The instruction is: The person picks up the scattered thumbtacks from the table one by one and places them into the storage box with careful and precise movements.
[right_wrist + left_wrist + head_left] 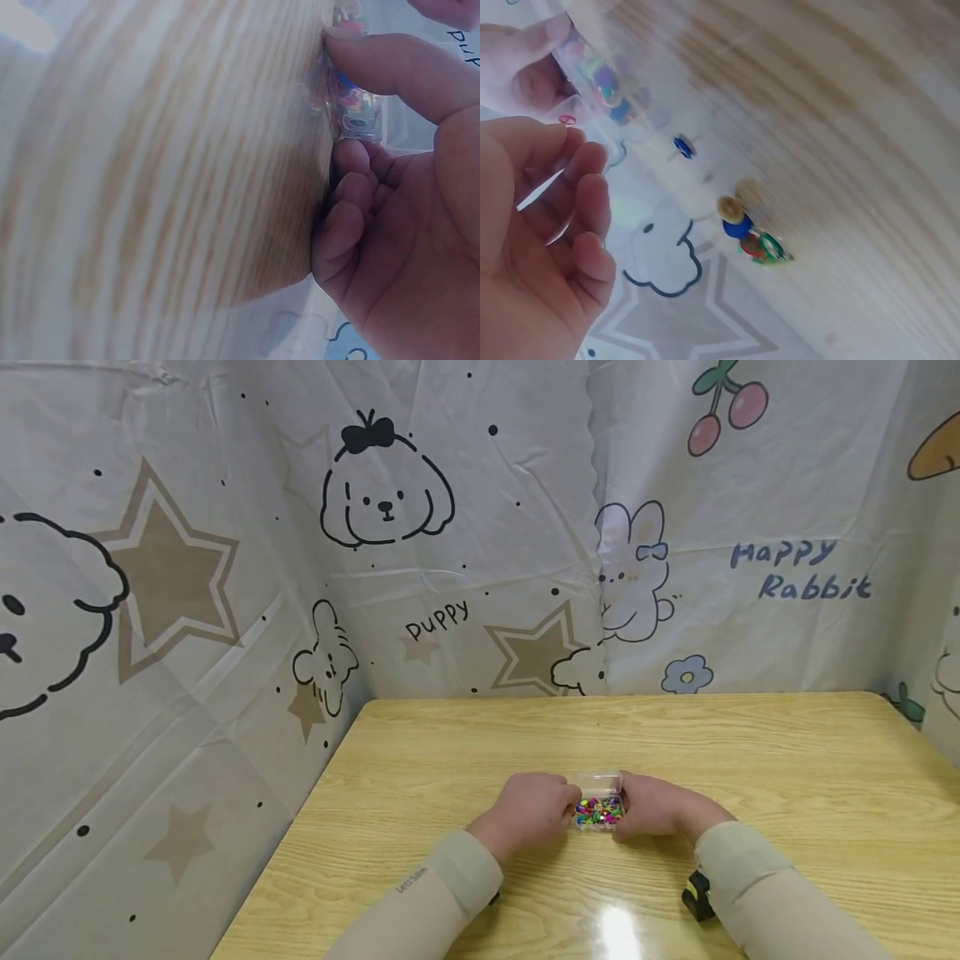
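A small clear plastic box (pixel 598 827) of multicoloured thumbtacks (pixel 600 811) stands on the table with its clear lid (pixel 597 782) raised. My right hand (pixel 656 806) grips the box from its right side, with the thumb (pixel 382 71) along the near edge and the fingers beneath and behind. My left hand (pixel 531 810) is at the left side of the box, its fingers curled. At its fingertips a red thumbtack (pixel 567 119) shows, pinched. Beside this hand a loose blue thumbtack (pixel 682 146) and a small cluster of thumbtacks (pixel 735 217) lie on the tabletop.
The wood-grain table (pixel 450 735) reaches back to a printed cloth curtain (pixel 465 527) that hangs behind it and along the left side. A black wrist strap piece (pixel 698 896) shows under the right sleeve. Light glares on the tabletop at the front.
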The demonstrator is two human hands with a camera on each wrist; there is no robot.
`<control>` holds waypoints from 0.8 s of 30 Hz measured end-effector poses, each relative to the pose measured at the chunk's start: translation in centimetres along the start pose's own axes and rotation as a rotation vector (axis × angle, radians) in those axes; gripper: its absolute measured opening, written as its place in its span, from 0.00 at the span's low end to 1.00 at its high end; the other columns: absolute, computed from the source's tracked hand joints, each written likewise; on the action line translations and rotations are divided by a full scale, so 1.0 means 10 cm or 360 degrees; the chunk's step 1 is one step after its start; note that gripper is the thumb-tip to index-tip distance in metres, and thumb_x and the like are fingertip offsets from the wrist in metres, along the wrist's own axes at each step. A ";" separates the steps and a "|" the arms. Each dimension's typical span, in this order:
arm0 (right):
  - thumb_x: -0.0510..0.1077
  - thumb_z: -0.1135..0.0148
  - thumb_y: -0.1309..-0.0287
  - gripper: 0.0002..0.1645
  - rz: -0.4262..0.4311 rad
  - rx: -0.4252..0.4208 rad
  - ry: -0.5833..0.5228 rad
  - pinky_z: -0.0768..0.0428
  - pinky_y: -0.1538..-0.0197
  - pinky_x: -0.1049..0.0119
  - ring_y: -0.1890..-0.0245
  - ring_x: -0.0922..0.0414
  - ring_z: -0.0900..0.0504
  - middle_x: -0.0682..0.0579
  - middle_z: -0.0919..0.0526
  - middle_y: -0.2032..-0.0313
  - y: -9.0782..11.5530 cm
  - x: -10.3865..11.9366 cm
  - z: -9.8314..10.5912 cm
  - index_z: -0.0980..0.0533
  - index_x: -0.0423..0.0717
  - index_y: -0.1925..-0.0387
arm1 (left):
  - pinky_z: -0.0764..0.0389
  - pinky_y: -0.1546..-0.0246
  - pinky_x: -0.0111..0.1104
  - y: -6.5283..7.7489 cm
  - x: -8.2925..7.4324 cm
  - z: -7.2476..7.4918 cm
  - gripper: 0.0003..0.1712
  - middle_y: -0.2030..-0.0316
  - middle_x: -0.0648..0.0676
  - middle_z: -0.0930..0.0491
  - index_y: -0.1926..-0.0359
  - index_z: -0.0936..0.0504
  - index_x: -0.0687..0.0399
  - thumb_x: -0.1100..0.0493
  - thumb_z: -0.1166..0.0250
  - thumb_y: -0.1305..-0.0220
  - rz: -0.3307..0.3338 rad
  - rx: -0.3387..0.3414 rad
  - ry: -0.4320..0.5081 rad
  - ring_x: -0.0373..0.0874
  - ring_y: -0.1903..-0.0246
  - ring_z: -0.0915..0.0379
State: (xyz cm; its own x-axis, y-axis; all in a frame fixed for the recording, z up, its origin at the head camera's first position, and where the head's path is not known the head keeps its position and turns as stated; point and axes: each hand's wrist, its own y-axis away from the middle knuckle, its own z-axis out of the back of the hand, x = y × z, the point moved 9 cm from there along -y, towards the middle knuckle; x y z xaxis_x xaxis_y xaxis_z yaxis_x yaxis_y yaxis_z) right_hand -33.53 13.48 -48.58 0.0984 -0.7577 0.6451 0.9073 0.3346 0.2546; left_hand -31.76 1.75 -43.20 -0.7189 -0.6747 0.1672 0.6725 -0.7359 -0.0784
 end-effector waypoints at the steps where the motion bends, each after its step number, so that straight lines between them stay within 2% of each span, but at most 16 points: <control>1: 0.42 0.23 0.66 0.33 -0.0003 0.0001 0.0000 0.30 0.60 0.59 0.68 0.56 0.30 0.52 0.26 0.65 0.00 0.00 0.00 0.31 0.45 0.56 | 0.37 0.88 0.28 0.00 -0.03 0.03 0.07 0.81 0.40 0.33 0.72 0.24 0.39 0.54 0.41 0.35 -0.0020 -0.0035 -0.0007 0.34 0.85 0.40; 4: 0.43 0.23 0.66 0.34 -0.0015 -0.0004 0.0008 0.30 0.60 0.58 0.67 0.56 0.30 0.52 0.26 0.65 0.00 -0.01 0.01 0.31 0.46 0.55 | 0.38 0.89 0.28 -0.02 -0.09 0.08 0.08 0.81 0.40 0.34 0.74 0.25 0.39 0.54 0.39 0.38 -0.0059 -0.0086 -0.0039 0.34 0.85 0.41; 11: 0.43 0.23 0.65 0.32 -0.0008 -0.0011 0.0020 0.32 0.65 0.59 0.69 0.55 0.31 0.51 0.28 0.69 0.04 0.02 0.03 0.32 0.46 0.58 | 0.38 0.88 0.28 -0.09 -0.18 -0.01 0.04 0.79 0.40 0.32 0.70 0.22 0.37 0.52 0.38 0.37 -0.0060 -0.0022 -0.0077 0.34 0.84 0.41; 20: 0.44 0.23 0.65 0.31 0.0029 -0.0027 0.0063 0.33 0.68 0.60 0.71 0.55 0.32 0.51 0.29 0.71 0.05 0.03 0.02 0.32 0.46 0.59 | 0.36 0.89 0.28 -0.11 -0.23 -0.09 0.07 0.80 0.42 0.31 0.69 0.22 0.38 0.47 0.40 0.34 -0.0096 0.0015 -0.0165 0.34 0.84 0.41; 24: 0.44 0.23 0.65 0.31 0.0023 -0.0033 0.0072 0.33 0.68 0.60 0.71 0.55 0.32 0.51 0.29 0.70 0.04 0.02 0.03 0.32 0.47 0.59 | 0.34 0.88 0.30 -0.14 -0.23 -0.13 0.09 0.80 0.42 0.31 0.69 0.21 0.37 0.47 0.43 0.32 -0.0083 0.0076 -0.0195 0.33 0.84 0.40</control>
State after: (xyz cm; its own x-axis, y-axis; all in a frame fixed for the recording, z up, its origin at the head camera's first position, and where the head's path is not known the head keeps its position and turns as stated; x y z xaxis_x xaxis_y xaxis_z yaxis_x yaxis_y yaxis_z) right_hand -33.25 13.64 -48.19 0.1297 -0.7776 0.6153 0.9140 0.3343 0.2299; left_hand -31.28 4.23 -44.78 -0.7281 -0.6217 0.2887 0.6446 -0.7643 -0.0202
